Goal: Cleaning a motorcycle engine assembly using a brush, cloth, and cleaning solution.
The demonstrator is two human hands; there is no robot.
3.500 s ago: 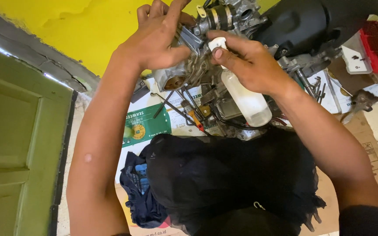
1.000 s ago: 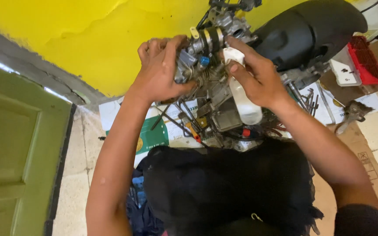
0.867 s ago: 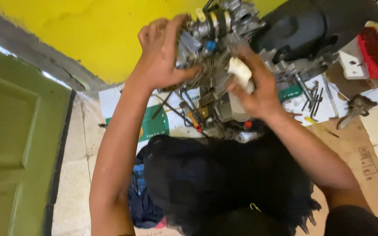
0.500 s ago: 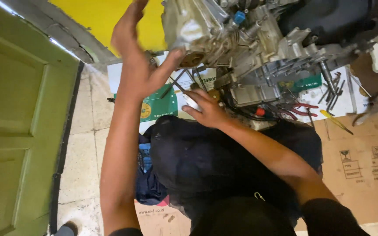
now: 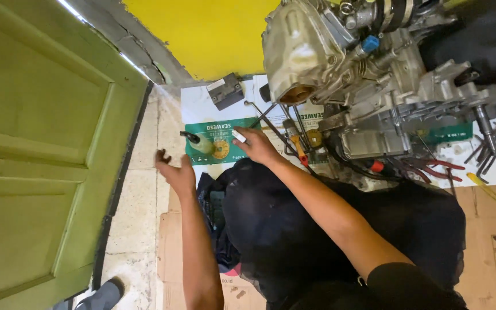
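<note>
The right hand (image 5: 258,146) pinches a white cap (image 5: 239,136) beside the upright bottle (image 5: 200,143), nozzle pointing left, while the left hand (image 5: 174,170) hangs loosely open.

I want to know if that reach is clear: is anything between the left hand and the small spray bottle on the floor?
Nothing visible lies between them. The left hand hangs open just left of the spray bottle, with only bare floor tile in the gap.

Even indoor light, bright and mostly sharp.
A white streak of glare runs along the green door (image 5: 47,143) edge; the engine casing (image 5: 294,51) shines; the black cloth (image 5: 328,229) loses detail in shadow; straight lines bow toward the frame edges.
</note>
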